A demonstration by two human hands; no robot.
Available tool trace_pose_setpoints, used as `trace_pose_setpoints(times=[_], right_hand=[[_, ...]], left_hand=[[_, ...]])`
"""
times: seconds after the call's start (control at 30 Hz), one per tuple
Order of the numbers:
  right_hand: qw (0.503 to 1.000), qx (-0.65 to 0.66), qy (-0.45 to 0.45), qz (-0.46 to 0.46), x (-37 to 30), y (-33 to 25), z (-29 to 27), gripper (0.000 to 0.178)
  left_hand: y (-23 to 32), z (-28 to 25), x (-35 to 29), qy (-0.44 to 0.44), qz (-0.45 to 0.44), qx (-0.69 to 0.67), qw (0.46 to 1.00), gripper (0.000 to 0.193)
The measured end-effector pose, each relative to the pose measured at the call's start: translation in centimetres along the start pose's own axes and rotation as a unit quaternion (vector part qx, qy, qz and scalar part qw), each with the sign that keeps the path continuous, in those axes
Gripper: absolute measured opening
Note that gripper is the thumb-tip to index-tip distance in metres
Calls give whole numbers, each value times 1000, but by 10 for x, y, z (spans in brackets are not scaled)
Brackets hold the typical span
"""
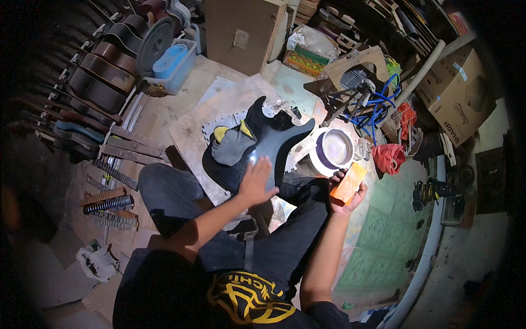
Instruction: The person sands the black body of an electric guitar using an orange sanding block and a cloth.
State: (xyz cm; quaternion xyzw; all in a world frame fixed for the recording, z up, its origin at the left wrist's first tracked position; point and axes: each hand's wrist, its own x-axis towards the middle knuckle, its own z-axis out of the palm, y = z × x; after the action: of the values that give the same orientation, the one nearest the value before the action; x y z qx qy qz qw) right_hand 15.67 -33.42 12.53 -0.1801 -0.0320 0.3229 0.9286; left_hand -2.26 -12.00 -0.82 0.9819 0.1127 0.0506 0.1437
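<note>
A black electric guitar body (pixel 285 143) with two horns lies in front of my crossed legs. My left hand (pixel 256 183) rests flat on its glossy lower face, fingers stretched out and holding nothing. A crumpled grey and yellow cloth (pixel 234 145) lies on the body just beyond that hand. Off to the right, my right hand (pixel 343 208) grips an orange rectangular block (pixel 349 183), with fingers on both its long sides. The block is apart from the guitar body. Close beyond it stands a round white tub (pixel 316 165) that seems to hold cloudy liquid.
Several guitar bodies (pixel 96 90) hang in a row at the left. A blue plastic container (pixel 183 71) stands near them. To the right are a coiled blue hose (pixel 375 112), a red cloth (pixel 389 159) and a cardboard box (pixel 455 101). Metal clamps or springs (pixel 109 205) lie at lower left.
</note>
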Motion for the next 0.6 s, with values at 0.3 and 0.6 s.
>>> trace_pose_setpoints(times=[0.3, 0.6], right_hand=[[1000, -5, 3, 13, 8, 5, 1, 57], [1000, -15, -9, 21, 11, -3, -2, 59]], left_hand=[[-24, 11, 8, 46, -14, -33, 998, 91], [11, 15, -11, -35, 96, -121, 987, 96]])
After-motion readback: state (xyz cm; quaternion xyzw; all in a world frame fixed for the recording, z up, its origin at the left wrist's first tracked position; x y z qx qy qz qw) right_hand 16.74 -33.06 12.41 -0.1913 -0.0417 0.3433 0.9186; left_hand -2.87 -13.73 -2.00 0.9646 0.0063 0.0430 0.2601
